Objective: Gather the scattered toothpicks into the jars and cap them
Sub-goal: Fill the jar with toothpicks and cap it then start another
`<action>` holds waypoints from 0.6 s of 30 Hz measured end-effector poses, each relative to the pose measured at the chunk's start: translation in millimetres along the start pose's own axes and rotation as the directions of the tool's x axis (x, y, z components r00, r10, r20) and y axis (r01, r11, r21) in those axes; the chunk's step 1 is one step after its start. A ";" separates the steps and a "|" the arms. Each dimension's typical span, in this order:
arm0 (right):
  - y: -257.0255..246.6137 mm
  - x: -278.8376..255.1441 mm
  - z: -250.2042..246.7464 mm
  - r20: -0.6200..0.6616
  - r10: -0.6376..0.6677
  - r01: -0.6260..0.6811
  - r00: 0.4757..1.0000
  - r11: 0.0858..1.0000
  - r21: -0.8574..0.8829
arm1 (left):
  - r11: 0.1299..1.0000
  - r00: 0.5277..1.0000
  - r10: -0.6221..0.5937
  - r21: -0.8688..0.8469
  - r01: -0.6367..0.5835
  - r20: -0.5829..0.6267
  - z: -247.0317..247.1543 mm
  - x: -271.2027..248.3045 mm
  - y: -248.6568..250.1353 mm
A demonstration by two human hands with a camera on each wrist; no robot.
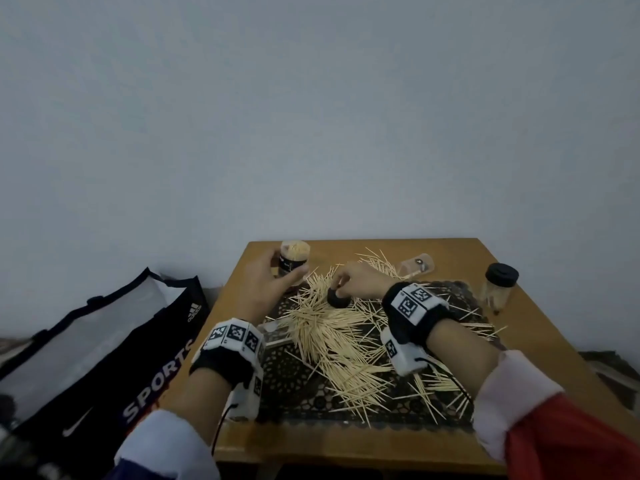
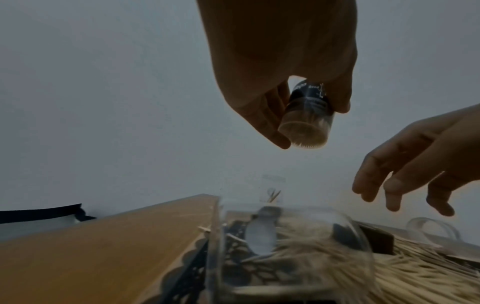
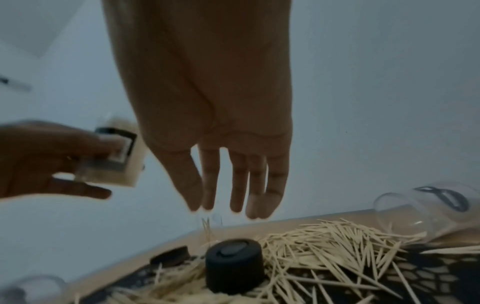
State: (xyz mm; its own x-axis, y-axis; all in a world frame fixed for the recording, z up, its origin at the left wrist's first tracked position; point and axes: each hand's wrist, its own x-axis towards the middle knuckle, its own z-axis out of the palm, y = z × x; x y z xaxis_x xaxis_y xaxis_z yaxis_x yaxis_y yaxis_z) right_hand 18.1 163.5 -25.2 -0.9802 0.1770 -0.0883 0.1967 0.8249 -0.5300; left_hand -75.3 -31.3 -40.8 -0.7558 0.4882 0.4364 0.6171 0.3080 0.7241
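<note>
left hand (image 1: pixel 266 275): fingers wrapped round a full jar (image 1: pixel 294 259) of toothpicks, uncapped, held clear of the table (image 1: pixel 242 441). right hand (image 1: pixel 356 278): fingers straight and spread, gripping nothing, tips just above a black cap (image 3: pixel 235 265). loose toothpicks (image 1: pixel 339 337): heaped on the dark mat (image 1: pixel 294 386) beneath and around those fingertips. empty jar (image 1: pixel 417 265): on its side beyond the right fingers. capped jar (image 1: pixel 498 285): upright, well to their right.
</note>
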 end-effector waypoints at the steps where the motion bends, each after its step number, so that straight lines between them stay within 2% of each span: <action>1: -2.9 2.5 3.3 -0.050 0.004 -0.005 0.999 1.000 -0.023 | 1.000 1.000 -0.020 0.006 0.020 -0.022 -3.5 -0.4 -9.3; 3: -4.8 8.5 8.9 -0.119 0.017 -0.025 0.993 0.997 -0.068 | 0.998 0.998 -0.053 0.019 0.054 -0.032 -7.2 -3.9 -21.6; 7: -1.7 20.0 24.3 -0.034 0.039 -0.046 0.999 0.972 -0.231 | 0.997 0.997 -0.075 0.032 0.075 0.010 -7.1 -14.6 -12.9; 10: -0.1 25.6 32.3 -0.073 0.045 -0.062 0.996 0.963 -0.261 | 0.997 0.996 -0.075 0.022 0.074 0.049 4.1 -18.6 -3.2; 12: -2.5 27.2 28.3 -0.146 0.031 -0.059 0.989 0.980 -0.189 | 0.998 0.997 -0.063 -0.025 0.064 0.035 14.1 -18.7 -2.2; 14: -7.2 28.3 16.8 -0.215 0.028 -0.026 0.976 1.000 0.010 | 0.995 0.997 -0.071 -0.073 0.072 0.016 25.0 -16.8 -4.3; 16: -14.9 27.7 -0.5 -0.266 0.046 0.011 0.963 0.978 0.206 | 0.995 0.998 -0.058 -0.080 0.058 0.005 34.2 -16.8 -3.2; 18: -22.6 24.0 -19.3 -0.308 0.048 0.043 0.950 0.959 0.282 | 0.994 0.999 -0.039 -0.105 0.037 -0.015 42.0 -18.1 1.0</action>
State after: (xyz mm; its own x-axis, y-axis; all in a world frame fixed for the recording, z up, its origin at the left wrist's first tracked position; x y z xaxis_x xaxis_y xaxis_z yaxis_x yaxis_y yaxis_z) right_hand -9.4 159.5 1.0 -0.9155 0.3729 0.1509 0.1401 0.6472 -0.7493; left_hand -51.7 -5.5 -70.4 -0.7826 0.4634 0.4156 0.5619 0.2385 0.7921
